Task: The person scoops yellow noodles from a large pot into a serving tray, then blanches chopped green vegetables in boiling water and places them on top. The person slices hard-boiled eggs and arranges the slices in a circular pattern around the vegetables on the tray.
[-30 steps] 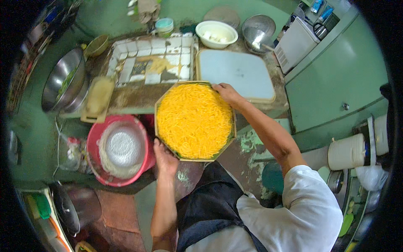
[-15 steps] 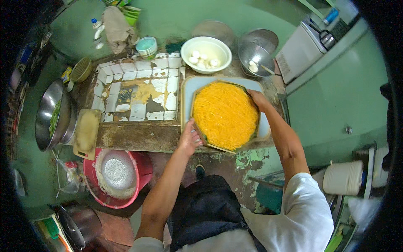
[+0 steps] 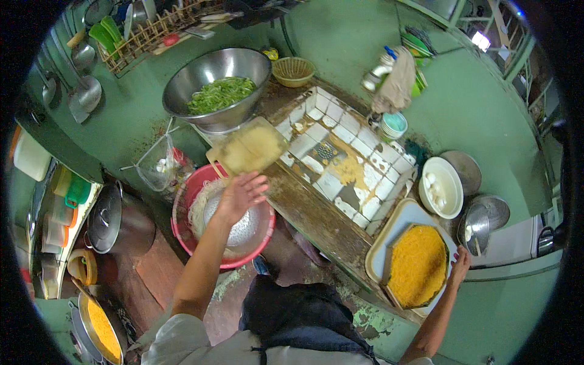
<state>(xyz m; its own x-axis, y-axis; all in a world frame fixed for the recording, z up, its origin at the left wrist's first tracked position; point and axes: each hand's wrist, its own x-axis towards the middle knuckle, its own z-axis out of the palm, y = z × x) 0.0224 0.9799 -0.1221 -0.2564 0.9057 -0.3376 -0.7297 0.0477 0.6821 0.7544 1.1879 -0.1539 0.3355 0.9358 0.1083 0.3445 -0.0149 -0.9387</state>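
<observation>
My left hand [image 3: 243,196] is open with its fingers spread, held over a red tub [image 3: 272,226] and just in front of a worn cutting board [image 3: 250,148]. It holds nothing. Far to the right, the fingers of my right hand [image 3: 460,267] are curled at the right edge of an octagonal tray [image 3: 389,267] heaped with yellow-orange shreds [image 3: 418,261]. That tray rests on a larger pale blue tray [image 3: 380,252]. Inside the red tub lie a metal strainer bowl [image 3: 240,231] and pale thin noodles [image 3: 198,213].
A wide steel bowl [image 3: 176,91] of green strips stands beyond the cutting board. The counter has a worn tiled basin [image 3: 310,152]. A white bowl [image 3: 449,210] with peeled round pieces stands at right. On the left are a dark pot [image 3: 134,222] and a pan of yellow shreds [image 3: 103,331].
My view has turned left. My left hand has let go of the octagonal tray and swung left toward the cutting board and red tub. My right hand stays at the tray's right edge.
</observation>
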